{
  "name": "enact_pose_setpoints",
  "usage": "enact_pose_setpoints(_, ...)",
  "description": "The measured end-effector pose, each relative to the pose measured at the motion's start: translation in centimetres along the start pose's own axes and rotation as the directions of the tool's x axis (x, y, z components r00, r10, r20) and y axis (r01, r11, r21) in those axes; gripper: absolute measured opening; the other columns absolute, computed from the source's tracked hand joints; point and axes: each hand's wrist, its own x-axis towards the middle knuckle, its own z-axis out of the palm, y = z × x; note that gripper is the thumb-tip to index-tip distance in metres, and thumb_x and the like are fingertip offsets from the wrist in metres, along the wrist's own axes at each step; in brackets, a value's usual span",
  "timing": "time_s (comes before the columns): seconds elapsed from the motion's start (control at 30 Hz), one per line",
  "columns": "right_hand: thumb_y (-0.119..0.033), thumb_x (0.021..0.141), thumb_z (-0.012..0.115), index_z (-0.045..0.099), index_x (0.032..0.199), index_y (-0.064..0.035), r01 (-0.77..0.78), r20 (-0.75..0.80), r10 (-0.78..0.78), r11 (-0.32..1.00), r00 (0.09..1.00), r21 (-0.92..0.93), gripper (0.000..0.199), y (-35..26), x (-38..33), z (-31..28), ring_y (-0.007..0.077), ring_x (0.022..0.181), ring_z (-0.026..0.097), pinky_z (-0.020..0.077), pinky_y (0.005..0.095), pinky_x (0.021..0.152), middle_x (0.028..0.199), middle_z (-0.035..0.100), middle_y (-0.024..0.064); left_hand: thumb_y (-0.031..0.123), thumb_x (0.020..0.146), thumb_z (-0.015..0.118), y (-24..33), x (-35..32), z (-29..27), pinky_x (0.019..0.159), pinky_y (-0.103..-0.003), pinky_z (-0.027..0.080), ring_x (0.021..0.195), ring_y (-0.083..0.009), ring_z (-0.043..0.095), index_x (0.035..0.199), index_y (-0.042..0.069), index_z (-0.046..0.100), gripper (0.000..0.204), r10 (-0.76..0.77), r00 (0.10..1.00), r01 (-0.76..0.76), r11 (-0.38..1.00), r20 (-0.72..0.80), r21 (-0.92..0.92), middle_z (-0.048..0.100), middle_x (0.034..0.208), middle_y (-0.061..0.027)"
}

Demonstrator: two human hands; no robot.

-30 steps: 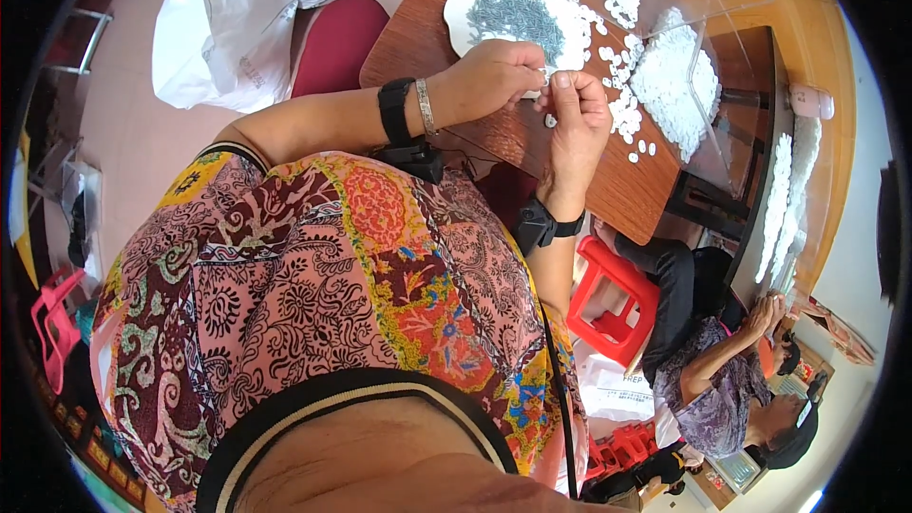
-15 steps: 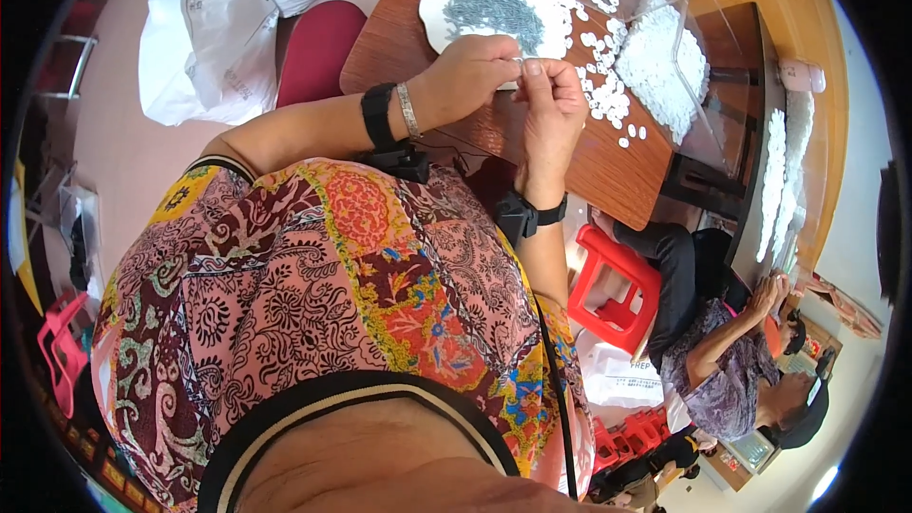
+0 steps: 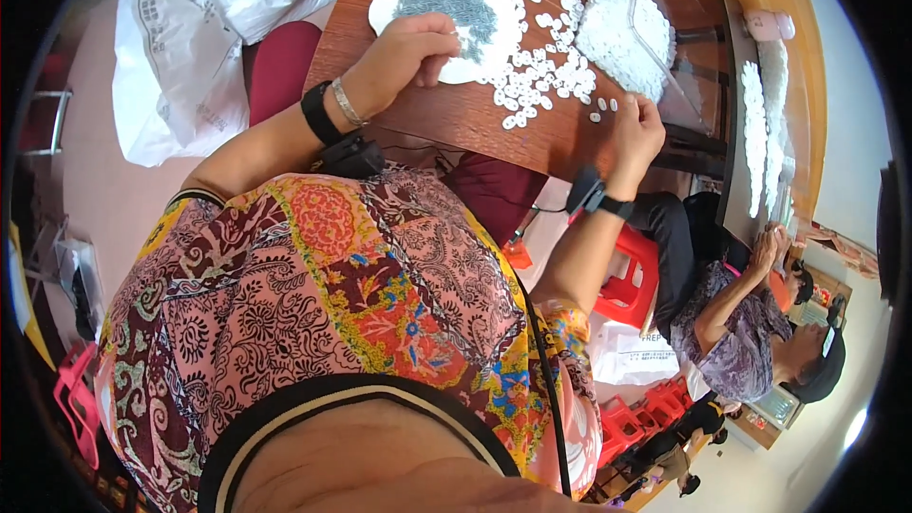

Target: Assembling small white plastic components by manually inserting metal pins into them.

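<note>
Fingers [image 3: 435,25] of the left hand [image 3: 399,55] are curled over the plate [image 3: 383,9] of grey pieces [image 3: 442,0], upper centre, those of the right hand [image 3: 638,138] bent near white pieces [image 3: 574,78]; whether anything is grasped cannot be told.

Floor: pale pink, it spread along the left side [image 3: 90,142].
Table: brown wood-grain, the table [image 3: 456,120] stood at the top centre.
Seat: 1 maroon seat [image 3: 283,66] sat against the table's left edge.
Stool: 1 red plastic stool [image 3: 627,290] stood below the table's right end.
More seating: several red stools [image 3: 646,413] clustered farther back; 1 pink plastic piece [image 3: 74,404], its kind unclear, stood at far left.
Wall: a pale wall [image 3: 860,195] rose at right, beyond an orange-brown band [image 3: 809,66].
Light: a white glare [image 3: 855,427] shone at lower right.
</note>
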Motion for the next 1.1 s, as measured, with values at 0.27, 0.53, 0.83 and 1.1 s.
enact_pose_setpoints(0.27,-0.034,0.078,0.066,0.069,0.093,-0.0062,0.015,0.141,0.056,0.891,0.988,-0.453,0.032,6.2,3.6,0.7,0.031,0.085,0.064,0.0483,0.0387,0.076,0.09,0.067,0.0166,0.023,0.09,0.047,0.7,-0.7,0.3,0.052,-0.02,0.034,0.054,-0.0061,0.046,0.075,0.01,0.05,0.021,-0.041,0.999,0.041,0.999,0.029,0.019,0.049,0.06,0.0027)
enact_pose_setpoints(0.53,-0.009,0.083,0.064,0.065,0.096,0.0001,-0.286,0.276,0.16,0.807,0.948,0.516,0.016,0.2,-0.2,1.2,0.0111,0.065,0.057,0.0468,0.0249,0.061,0.077,0.065,0.0061,0.022,0.09,0.047,1.4,-0.4,0.7,0.052,-0.021,0.035,0.055,-0.0068,0.046,0.074,0.01,0.049,0.02,-0.033,0.999,0.033,0.999,0.032,0.021,0.049,0.061,0.0023)
enact_pose_setpoints(0.83,0.002,0.084,0.059,0.062,0.103,0.0021,-0.314,0.418,-0.153,0.448,0.896,0.837,0.019,-11.7,-4.7,5.6,0.0111,0.068,0.06,0.0497,0.0213,0.063,0.082,0.064,0.0067,0.023,0.09,0.048,3.8,0.9,2.6,0.058,-0.02,0.04,0.064,-0.008,0.054,0.079,0.008,0.053,0.02,0.119,0.99,-0.113,0.99,0.071,-0.08,0.057,0.068,-0.0006)
enact_pose_setpoints(1.1,0.0,0.083,0.061,0.063,0.101,0.0012,-0.195,0.405,-0.327,0.519,0.854,0.832,0.019,-16.2,-5.8,8.3,0.0069,0.069,0.055,0.0444,0.0195,0.062,0.083,0.063,0.0031,0.02,0.09,0.046,5.6,-0.8,0.4,0.062,-0.023,0.044,0.071,-0.0125,0.06,0.086,0.003,0.054,0.019,0.233,0.972,-0.236,0.964,-0.035,-0.122,0.062,0.079,-0.0066)
